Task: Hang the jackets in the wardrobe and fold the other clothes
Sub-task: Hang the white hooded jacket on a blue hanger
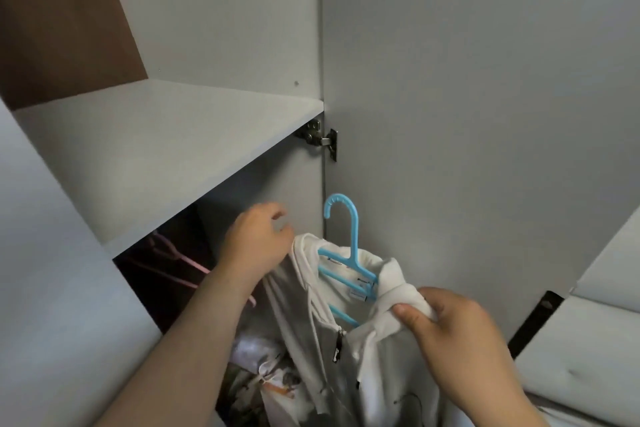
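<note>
A white zip-up jacket [374, 367] sits on a blue plastic hanger [349, 253] in front of the open grey wardrobe [166, 149]. The hanger's hook points up and left, free of any rail. My left hand [259, 246] grips the jacket's left shoulder at the edge of the wardrobe's dark lower compartment. My right hand [446, 326] pinches the jacket's right shoulder and collar. The zipper is partly closed below the collar.
A pink hanger [180, 263] hangs inside the dark compartment under the shelf. Patterned clothes [263, 378] lie at the bottom. The open wardrobe door [485, 114] stands at the right on a metal hinge [320, 139]. A pale cushioned surface [588, 357] lies lower right.
</note>
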`<state>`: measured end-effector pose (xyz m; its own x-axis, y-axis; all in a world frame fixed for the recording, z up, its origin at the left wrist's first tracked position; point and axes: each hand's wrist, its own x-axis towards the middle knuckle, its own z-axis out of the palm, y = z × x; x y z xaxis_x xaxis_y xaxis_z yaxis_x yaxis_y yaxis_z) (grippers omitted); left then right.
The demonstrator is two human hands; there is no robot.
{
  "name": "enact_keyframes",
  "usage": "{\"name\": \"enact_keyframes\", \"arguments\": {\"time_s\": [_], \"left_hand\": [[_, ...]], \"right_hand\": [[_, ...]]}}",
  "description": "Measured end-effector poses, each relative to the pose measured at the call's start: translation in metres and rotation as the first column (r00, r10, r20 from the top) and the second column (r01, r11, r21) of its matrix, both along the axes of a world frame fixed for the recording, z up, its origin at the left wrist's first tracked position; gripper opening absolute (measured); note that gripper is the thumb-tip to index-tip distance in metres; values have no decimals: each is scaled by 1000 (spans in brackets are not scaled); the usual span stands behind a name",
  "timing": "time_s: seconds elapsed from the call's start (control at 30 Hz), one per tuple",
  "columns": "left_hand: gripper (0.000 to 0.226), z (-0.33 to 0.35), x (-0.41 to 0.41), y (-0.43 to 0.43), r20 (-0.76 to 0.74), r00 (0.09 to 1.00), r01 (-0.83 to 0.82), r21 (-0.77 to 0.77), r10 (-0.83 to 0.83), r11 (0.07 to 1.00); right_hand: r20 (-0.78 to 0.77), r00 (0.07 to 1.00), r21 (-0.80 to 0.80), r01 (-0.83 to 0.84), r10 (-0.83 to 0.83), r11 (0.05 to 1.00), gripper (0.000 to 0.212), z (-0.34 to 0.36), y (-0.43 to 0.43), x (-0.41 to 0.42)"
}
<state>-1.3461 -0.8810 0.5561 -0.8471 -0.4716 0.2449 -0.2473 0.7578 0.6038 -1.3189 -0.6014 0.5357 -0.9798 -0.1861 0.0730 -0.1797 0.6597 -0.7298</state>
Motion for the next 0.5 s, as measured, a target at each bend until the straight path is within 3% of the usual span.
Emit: {"name": "enact_keyframes", "arguments": {"time_s": [0.1,0.23,0.33,0.5], "left_hand": [[37,7,-1,-4,-96,978,-187,-28,184,982],[37,4,3,-1,-190,948,-264,-21,255,964],[34,0,3,-2,-282,929,-244,13,238,970],[42,-24,0,-5,-488,871,-64,16,64,998]], "right_hand": [[-35,999,-55,-38,36,998,10,4,-23,-27],[-82,996,-34,-50,47,998,24,11,-49,-63],[-120,991,-24,-58,55,998,27,10,-69,-83],[-200,977,-11,-79,75,997,6,-11,-101,-110]]}}
